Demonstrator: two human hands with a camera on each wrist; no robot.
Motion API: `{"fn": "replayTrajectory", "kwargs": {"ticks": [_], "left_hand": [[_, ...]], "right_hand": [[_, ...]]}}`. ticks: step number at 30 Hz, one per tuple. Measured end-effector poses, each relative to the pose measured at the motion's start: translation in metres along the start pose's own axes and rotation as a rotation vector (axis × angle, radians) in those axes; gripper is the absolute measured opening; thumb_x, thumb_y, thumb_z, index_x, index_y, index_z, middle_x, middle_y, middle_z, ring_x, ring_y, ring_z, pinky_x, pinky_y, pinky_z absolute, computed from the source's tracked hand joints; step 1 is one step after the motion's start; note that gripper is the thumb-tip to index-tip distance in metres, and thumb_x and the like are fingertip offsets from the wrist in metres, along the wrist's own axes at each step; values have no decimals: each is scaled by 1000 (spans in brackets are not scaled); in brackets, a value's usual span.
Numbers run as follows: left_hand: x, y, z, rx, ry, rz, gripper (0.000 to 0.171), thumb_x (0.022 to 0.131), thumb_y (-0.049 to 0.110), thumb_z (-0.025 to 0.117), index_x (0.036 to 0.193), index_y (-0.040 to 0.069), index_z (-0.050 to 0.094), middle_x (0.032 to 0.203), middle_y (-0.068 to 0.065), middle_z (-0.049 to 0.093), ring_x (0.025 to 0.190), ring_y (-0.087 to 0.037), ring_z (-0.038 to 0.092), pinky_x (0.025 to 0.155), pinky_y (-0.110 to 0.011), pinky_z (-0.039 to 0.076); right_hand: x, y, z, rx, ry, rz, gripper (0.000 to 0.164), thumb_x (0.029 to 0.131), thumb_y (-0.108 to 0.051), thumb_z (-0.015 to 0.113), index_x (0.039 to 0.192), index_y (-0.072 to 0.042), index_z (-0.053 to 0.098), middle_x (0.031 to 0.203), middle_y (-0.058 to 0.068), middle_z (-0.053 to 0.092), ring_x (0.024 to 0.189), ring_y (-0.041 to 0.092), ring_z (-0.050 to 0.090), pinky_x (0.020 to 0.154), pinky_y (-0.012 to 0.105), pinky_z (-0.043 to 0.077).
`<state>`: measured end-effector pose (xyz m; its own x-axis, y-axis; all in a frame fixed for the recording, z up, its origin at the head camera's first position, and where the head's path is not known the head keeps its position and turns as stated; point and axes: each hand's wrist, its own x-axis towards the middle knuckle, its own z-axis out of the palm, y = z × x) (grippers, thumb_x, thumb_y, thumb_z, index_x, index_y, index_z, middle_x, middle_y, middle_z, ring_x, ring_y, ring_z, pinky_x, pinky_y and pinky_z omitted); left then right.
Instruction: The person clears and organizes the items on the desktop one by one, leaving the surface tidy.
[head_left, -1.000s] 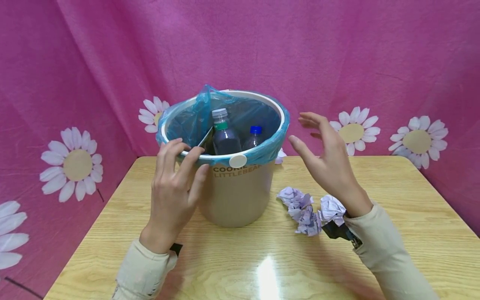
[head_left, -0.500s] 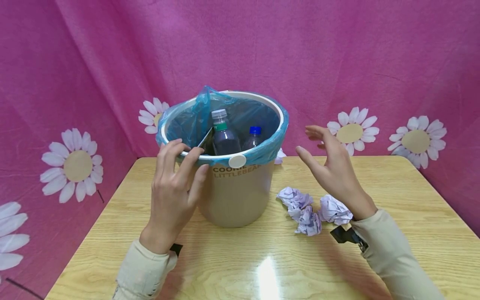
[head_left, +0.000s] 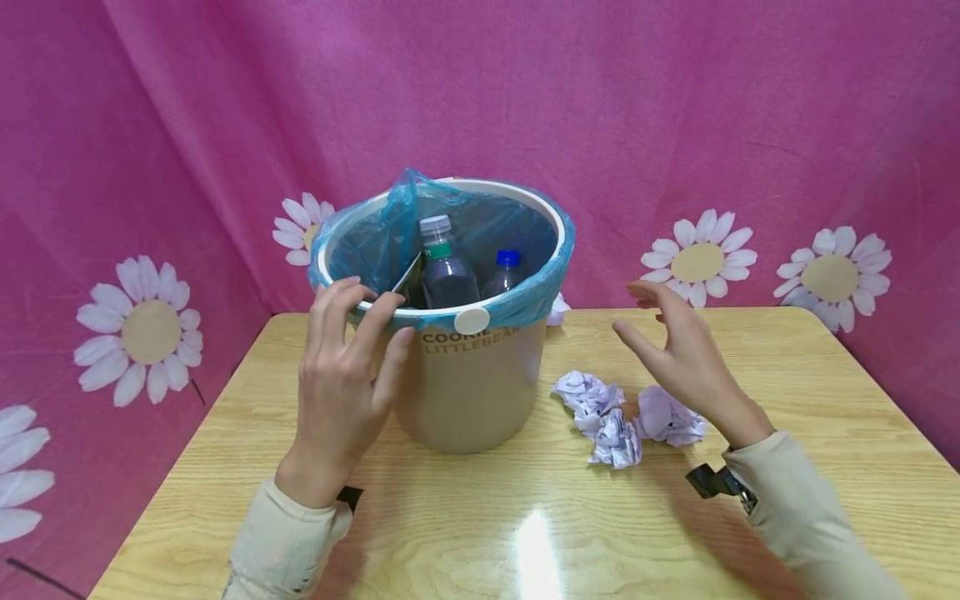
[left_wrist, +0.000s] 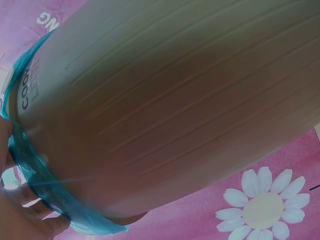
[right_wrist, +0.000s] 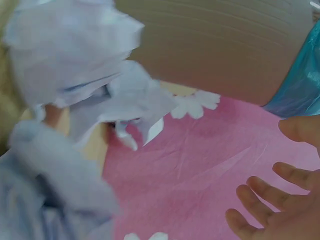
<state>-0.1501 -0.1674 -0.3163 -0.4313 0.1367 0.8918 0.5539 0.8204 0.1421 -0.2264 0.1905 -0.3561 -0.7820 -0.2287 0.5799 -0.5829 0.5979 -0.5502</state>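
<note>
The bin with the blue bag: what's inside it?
Inside the bin, lined with a blue bag, are a green-banded bottle, a blue-capped bottle and, to their left, a thin flat item I can't identify. The bin's front hides their lower parts, and its bottom can't be seen.

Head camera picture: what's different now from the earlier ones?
The empty right grip moved away from the bin, rightward and lower in view. Nothing was picked up or let go. The left grip stayed at the bin; bottles and crumpled papers stayed put.
</note>
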Motion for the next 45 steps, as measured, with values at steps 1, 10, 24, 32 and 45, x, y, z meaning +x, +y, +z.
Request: {"fn": "replayTrajectory", "kwargs": {"ticks": [1,10,24,32,45], "left_hand": [[0,0,0,-1,-4,-5,46,104,44,45,122,6,64,120,-21,55,128,-37,47,115,-56,30],[-1,-2,-2,5,-11,-26,48,104,46,45,122,6,64,121,-21,55,128,-36,46,115,-54,33],[-2,-4,-1,20,6,-5,45,104,44,46,122,7,64,120,-21,55,128,-37,47,115,-53,33],[-3,-4,-3,25,0,-14,47,103,46,45,123,7,64,121,-20,56,129,-36,47,113,-55,35],[1,-3,-3,13,-35,2,44,104,44,47,125,9,65,119,-21,55,126,-36,47,118,-55,26]], "right_hand": [[-2,2,-1,-9,2,-8,51,94,-17,69,139,-4,50,136,14,56,120,35,54,97,53,42],[-26,14,-11,-83,-18,-61,49,91,-12,72,135,-1,53,128,19,59,113,35,55,88,53,42],[-65,29,-14,-171,-183,-90,48,88,-14,76,129,-1,55,129,13,56,103,26,56,79,39,45],[-71,45,-1,-232,-258,-106,54,76,-8,84,123,1,58,122,21,58,108,41,56,86,60,45],[-81,54,-1,-252,-359,-7,52,80,-6,82,125,2,58,119,22,63,109,42,61,90,60,50]]}}
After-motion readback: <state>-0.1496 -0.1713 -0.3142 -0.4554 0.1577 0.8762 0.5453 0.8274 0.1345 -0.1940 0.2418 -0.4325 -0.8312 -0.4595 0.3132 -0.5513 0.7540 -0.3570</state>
